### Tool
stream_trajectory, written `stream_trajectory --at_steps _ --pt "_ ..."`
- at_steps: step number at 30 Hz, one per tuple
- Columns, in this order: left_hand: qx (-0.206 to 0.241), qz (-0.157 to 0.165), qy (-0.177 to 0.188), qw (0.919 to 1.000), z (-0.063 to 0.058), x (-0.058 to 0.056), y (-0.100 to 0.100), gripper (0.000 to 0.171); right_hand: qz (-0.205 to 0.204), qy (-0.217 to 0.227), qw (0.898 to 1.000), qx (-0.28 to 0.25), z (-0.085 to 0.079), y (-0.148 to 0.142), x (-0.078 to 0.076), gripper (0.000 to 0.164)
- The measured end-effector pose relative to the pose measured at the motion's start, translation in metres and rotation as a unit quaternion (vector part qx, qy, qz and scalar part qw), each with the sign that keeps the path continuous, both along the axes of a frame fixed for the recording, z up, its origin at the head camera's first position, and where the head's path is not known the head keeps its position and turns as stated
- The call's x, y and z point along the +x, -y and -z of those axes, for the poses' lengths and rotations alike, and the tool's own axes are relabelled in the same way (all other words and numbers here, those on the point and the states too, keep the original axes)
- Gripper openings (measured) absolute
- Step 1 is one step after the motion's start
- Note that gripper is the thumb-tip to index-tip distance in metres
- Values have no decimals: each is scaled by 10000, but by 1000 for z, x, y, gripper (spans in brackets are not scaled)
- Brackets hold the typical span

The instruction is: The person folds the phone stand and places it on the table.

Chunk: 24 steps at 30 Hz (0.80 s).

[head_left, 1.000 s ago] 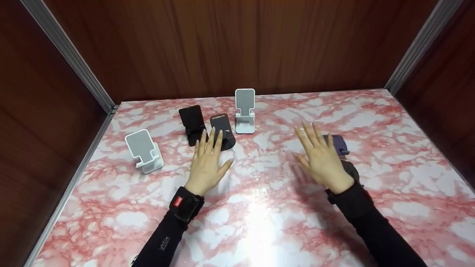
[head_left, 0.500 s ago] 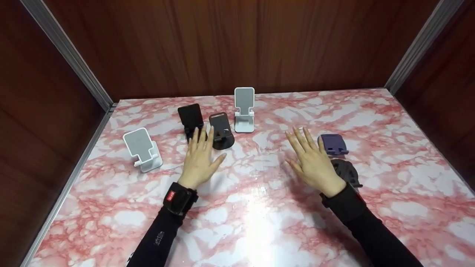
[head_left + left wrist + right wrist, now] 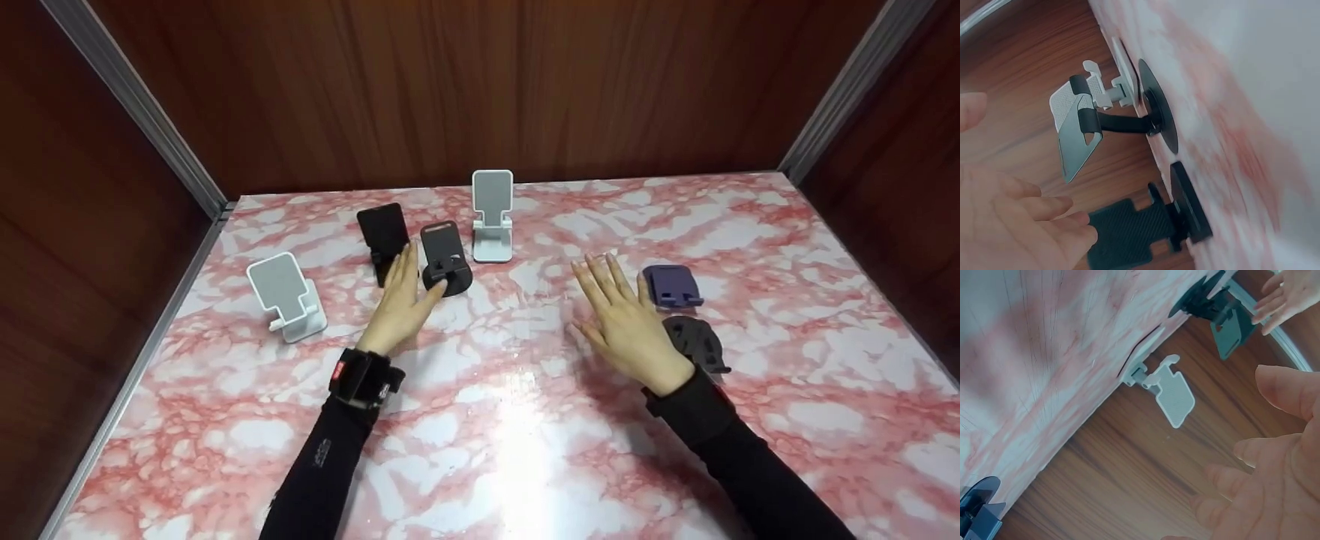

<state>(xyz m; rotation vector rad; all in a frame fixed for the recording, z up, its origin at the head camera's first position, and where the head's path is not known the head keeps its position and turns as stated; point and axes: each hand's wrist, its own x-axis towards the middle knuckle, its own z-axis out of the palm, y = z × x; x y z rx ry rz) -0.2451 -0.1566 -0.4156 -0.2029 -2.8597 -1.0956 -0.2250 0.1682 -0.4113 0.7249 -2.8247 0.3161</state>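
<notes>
My left hand point(image 3: 391, 307) hovers palm down, fingers straight and close together, its fingertips overlapping the black phone stand point(image 3: 382, 226). Right of those fingertips is a dark grey phone stand point(image 3: 442, 244) on a round base, near the thumb. The left wrist view shows the fingers beside the upright plate of the black phone stand point(image 3: 1129, 233), with nothing gripped. My right hand point(image 3: 628, 330) is spread palm down, left of a purple phone stand point(image 3: 670, 283) and partly over a dark round-based phone stand point(image 3: 705, 346). It holds nothing.
One white phone stand point(image 3: 493, 196) stands at the back middle, and another white phone stand point(image 3: 279, 285) is at the left. Wood-grain panels point(image 3: 525, 90) enclose the back and sides of the marbled tabletop point(image 3: 510, 420). Metal strips point(image 3: 135, 105) run along the corners.
Both hands have shifted left. The left hand has turned and its fingers have drawn together, uncovering the round-based grey stand. More of the purple and dark stands shows beside my right hand.
</notes>
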Motion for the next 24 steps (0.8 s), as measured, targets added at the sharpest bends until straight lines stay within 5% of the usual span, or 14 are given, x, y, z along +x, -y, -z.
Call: stream_trajectory --at_steps 6,13,17,24 --pt "1088 -119 394 9932 -3 -21 -1 74 -13 176 9998 47 -1 1 1 71" --pt "2313 -377 933 9677 -3 -38 -3 66 -40 191 9998 50 -1 3 1 69" --pt "2429 -437 881 9651 -2 -45 -4 62 -68 127 9999 74 1 3 1 69" --pt "2127 -649 504 9737 1 -57 -4 49 -107 71 9998 119 3 4 1 71"
